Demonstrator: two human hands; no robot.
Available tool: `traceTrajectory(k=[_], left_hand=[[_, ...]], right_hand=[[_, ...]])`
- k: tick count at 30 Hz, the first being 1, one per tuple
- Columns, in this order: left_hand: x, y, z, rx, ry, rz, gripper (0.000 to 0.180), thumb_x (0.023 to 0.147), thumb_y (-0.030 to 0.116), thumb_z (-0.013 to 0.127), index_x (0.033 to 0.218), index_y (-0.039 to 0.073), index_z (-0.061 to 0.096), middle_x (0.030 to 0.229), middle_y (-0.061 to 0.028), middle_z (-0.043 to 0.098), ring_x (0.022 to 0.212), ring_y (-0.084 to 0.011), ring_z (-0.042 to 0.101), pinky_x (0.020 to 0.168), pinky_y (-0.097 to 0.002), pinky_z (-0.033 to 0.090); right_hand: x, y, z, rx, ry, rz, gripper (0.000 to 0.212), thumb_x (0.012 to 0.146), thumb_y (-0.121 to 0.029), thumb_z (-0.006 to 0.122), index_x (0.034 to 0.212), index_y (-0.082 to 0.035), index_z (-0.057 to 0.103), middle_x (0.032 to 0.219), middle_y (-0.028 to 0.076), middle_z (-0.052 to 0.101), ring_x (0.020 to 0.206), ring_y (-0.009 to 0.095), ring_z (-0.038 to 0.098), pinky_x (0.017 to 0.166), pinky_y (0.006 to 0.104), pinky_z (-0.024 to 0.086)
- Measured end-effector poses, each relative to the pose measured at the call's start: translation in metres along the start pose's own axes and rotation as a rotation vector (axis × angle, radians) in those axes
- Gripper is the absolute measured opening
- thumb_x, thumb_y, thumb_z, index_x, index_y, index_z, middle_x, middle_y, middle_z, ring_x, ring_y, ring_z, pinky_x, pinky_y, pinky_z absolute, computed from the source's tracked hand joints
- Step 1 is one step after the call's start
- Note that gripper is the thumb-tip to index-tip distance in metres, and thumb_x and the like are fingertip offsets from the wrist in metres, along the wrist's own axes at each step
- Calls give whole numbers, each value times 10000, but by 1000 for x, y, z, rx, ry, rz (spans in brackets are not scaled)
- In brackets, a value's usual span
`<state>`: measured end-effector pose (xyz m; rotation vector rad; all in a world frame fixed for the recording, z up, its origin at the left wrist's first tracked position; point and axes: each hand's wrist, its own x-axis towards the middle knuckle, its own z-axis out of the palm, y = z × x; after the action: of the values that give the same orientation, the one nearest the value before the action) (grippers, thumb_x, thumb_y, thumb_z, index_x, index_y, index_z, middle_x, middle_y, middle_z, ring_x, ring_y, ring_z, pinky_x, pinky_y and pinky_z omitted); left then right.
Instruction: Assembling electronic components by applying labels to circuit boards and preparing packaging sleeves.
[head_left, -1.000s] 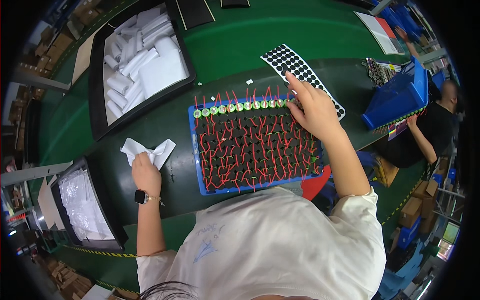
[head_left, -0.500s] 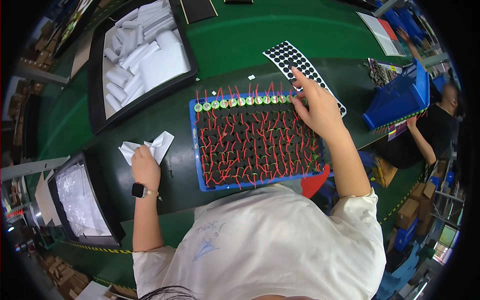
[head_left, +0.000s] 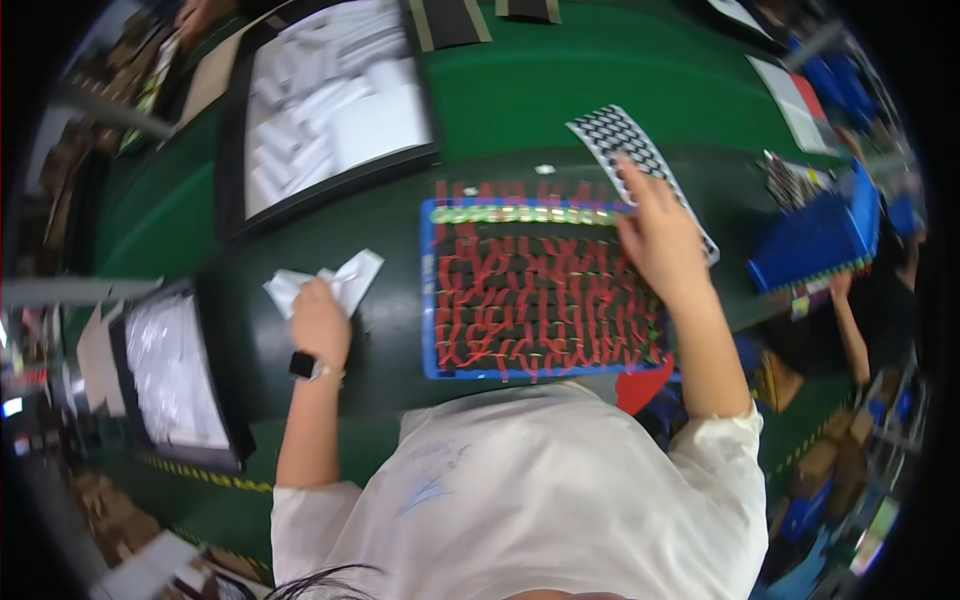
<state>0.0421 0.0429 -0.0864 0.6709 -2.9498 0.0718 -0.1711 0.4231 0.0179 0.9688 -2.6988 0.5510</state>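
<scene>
My left hand, wearing a watch, is closed on a folded white paper sheet that lies crumpled on the table. A blue tray stands to its right, packed with upright cells that have red wires. Most cells are topped in black; the far row of cells shows bare metal ends with green rims. Over the tray's far right corner is my right hand, thumb and fingers apart. Its fingertips reach a white sheet of round black stickers. Blur hides whether a sticker clings to a fingertip.
A black tray of white paper rolls stands at the far left; another black tray holds clear plastic bags. At right, a co-worker's hand is at a tilted blue bin. White scraps lie beyond the blue tray.
The whole view has shifted, with the table things now farther right, and it is blurred. My right hand has come down slightly over the sticker sheet's edge. My left hand stays on the paper.
</scene>
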Motion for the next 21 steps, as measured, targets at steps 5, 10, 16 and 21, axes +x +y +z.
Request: traceTrajectory(k=[5,10,16,21], left_hand=[[8,8,4,22,57,-35,118,846,56,528,960,42,503,914,-148,597,812,-328,621,683,-431,523],[4,9,3,17,94,-59,151,842,96,539,976,32,511,895,-135,588,793,-303,622,639,-412,544],[4,16,5,-4,47,-125,159,853,127,548,992,51,533,923,-115,573,781,-286,636,612,-396,557],[13,19,-3,-109,14,-198,141,874,101,527,984,12,524,911,-172,590,760,-329,652,626,-430,554]], right_hand=[[0,2,7,75,15,28,783,764,79,673,1452,-201,425,1028,101,621,694,195,641,655,321,546],[6,5,8,143,-55,115,801,782,126,609,1491,-156,365,1005,76,542,649,157,531,639,293,484],[3,12,6,219,-122,199,863,772,139,607,1521,-178,319,1006,54,530,695,136,524,678,279,495],[10,9,5,174,-125,87,890,765,147,610,1525,-208,312,1015,62,535,708,149,524,704,291,490]])
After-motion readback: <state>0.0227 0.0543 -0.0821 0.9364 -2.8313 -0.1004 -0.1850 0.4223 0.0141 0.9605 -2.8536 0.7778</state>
